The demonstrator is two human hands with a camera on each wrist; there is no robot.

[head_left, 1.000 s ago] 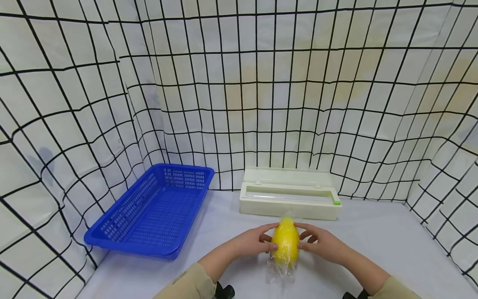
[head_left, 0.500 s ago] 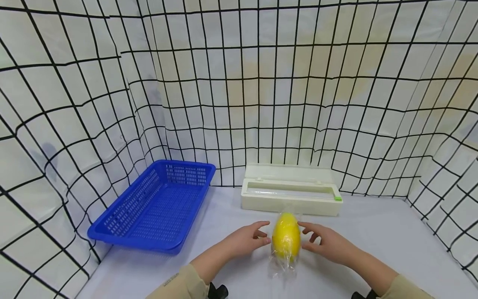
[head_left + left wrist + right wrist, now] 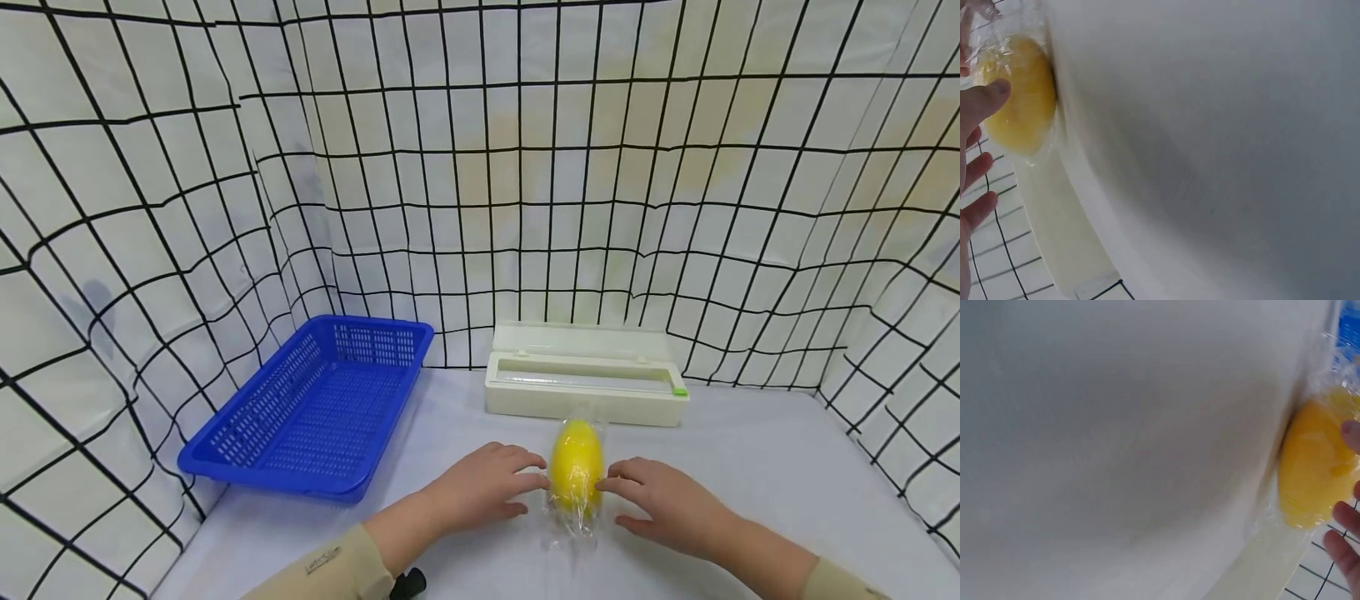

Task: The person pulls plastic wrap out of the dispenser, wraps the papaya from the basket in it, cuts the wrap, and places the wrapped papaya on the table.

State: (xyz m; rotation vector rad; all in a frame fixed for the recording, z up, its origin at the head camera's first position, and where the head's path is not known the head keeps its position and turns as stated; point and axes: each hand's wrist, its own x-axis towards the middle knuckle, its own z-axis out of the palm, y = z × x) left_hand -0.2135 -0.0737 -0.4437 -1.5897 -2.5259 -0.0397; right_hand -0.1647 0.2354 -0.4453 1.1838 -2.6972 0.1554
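Observation:
A yellow oval fruit point(image 3: 577, 467) in clear plastic film lies on the white tabletop, the film bunched and crinkled at its near end. My left hand point(image 3: 487, 490) is just to its left, fingers loosely extended toward it. On the other side my right hand point(image 3: 667, 506) has its fingertips right at the wrapped surface, the fingers relaxed. Neither hand grips it. In the left wrist view the thumb point(image 3: 988, 100) overlaps the fruit point(image 3: 1025, 97). The right wrist view has the fruit point(image 3: 1316, 462) at its right edge, with fingertips beside it.
Behind the fruit stands a cream cling film dispenser point(image 3: 585, 405), its lid raised, with a clear roll inside and a green piece at its right end. A blue perforated basket point(image 3: 262, 477) sits at the left. Black grid netting over white sheets surrounds the table.
Both hands have let go of the wrapped fruit and drawn slightly outward; their fingers then came back close to its sides. The fruit stays on the table. The head view tilts down slightly.

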